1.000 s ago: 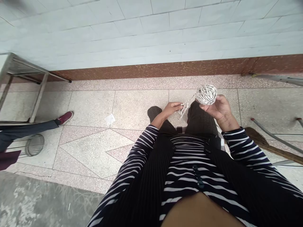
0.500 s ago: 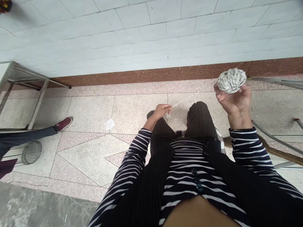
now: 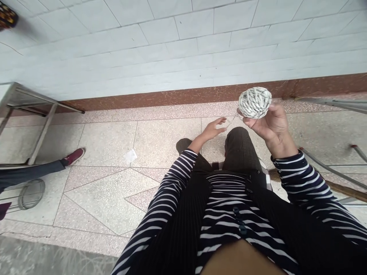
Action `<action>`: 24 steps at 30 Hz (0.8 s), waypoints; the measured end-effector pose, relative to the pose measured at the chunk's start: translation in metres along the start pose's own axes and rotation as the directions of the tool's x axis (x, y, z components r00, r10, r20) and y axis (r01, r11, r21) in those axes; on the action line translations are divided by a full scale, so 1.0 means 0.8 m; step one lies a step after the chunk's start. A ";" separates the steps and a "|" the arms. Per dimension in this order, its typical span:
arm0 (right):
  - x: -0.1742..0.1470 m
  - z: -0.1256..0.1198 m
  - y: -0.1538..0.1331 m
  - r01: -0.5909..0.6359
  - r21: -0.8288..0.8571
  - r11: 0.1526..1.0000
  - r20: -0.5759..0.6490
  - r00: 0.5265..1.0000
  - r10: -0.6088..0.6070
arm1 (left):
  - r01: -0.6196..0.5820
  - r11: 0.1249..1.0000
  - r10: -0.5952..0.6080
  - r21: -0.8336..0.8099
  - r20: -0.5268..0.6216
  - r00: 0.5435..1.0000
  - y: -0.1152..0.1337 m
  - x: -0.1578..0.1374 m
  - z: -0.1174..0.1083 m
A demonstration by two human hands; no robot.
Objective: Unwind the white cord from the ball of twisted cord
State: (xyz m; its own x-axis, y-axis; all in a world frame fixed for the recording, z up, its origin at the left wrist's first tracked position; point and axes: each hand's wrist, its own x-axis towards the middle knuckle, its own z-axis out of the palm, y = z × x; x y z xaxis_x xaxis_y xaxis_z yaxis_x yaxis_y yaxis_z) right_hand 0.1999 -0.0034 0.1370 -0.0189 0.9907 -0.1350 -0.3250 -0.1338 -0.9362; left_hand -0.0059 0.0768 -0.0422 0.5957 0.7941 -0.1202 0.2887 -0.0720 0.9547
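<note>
My right hand (image 3: 271, 128) holds a ball of yarn (image 3: 255, 102), white flecked with dark grey and wound in thick strands, up in front of my right knee. The fingers and thumb cup it from below and the right side. My left hand (image 3: 213, 130) is stretched toward the ball above my lap, thumb and fingers apart. Between the two hands hangs a thin, faint strand of yarn (image 3: 233, 121). Whether that strand touches the left fingertips is hard to make out.
A white tiled wall (image 3: 160, 57) runs across in front. To the left stand a metal-legged table (image 3: 47, 122), a wire stool or rack (image 3: 31, 194) and another person's leg with a red shoe (image 3: 75, 156). White paper (image 3: 131, 156) lies on the floor. Metal chair legs (image 3: 329, 164) are at right.
The ball of yarn has moved left in my right hand, closer to the left one. My left hand has shifted right and its pinched fingers have spread apart. The yarn between them is shorter.
</note>
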 end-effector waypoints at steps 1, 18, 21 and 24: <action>0.003 0.003 0.001 -0.008 -0.034 0.999 0.006 1.000 0.008 | -0.046 0.998 0.047 -0.050 0.027 0.999 0.008 0.007 0.015; -0.018 -0.049 -0.042 0.247 0.287 0.925 -0.068 0.969 -0.238 | 0.509 0.773 -0.434 0.378 -0.270 0.860 -0.043 -0.058 -0.055; -0.016 -0.024 -0.043 0.158 0.237 0.959 -0.011 0.987 -0.160 | 0.491 0.779 -0.443 0.389 -0.212 0.871 -0.045 -0.050 -0.045; -0.011 0.005 -0.041 0.080 0.209 0.975 0.029 0.996 -0.088 | 0.365 0.884 -0.354 0.292 -0.091 0.931 -0.027 -0.029 -0.018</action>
State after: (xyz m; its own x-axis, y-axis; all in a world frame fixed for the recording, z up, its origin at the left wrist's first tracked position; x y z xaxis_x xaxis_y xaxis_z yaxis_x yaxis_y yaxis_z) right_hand 0.2071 -0.0077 0.1698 -0.0180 0.9989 -0.0426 -0.5155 -0.0458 -0.8557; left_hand -0.0365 0.0688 -0.0560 0.3842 0.8193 -0.4255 0.6914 0.0501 0.7207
